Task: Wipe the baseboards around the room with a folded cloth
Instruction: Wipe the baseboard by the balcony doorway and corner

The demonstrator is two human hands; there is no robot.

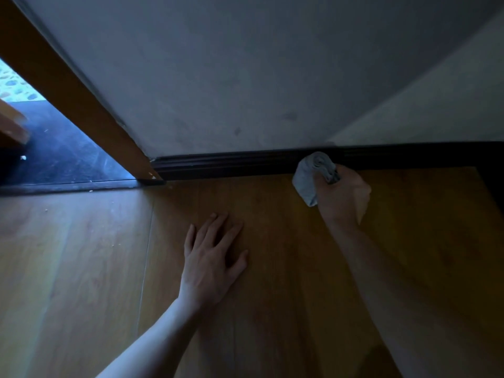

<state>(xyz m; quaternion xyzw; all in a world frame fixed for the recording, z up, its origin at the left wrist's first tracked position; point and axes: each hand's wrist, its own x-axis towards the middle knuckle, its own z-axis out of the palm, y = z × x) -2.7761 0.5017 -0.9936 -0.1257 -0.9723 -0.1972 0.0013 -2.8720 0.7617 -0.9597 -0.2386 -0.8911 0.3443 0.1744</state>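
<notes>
A dark moulded baseboard (231,165) runs along the foot of a grey wall, from a door frame on the left to the right edge. My right hand (343,197) is closed around a folded pale grey cloth (311,175), and the cloth's upper end presses against the baseboard near a wall corner. My left hand (212,257) lies flat on the wooden floor (81,268), fingers spread, a short way in front of the baseboard and left of the cloth.
An orange wooden door frame (81,105) slants down on the left and meets the baseboard's left end. Beyond it lie a dark threshold and a dark floor (60,159). A lighter wall (436,110) joins the grey wall (218,64) at the right.
</notes>
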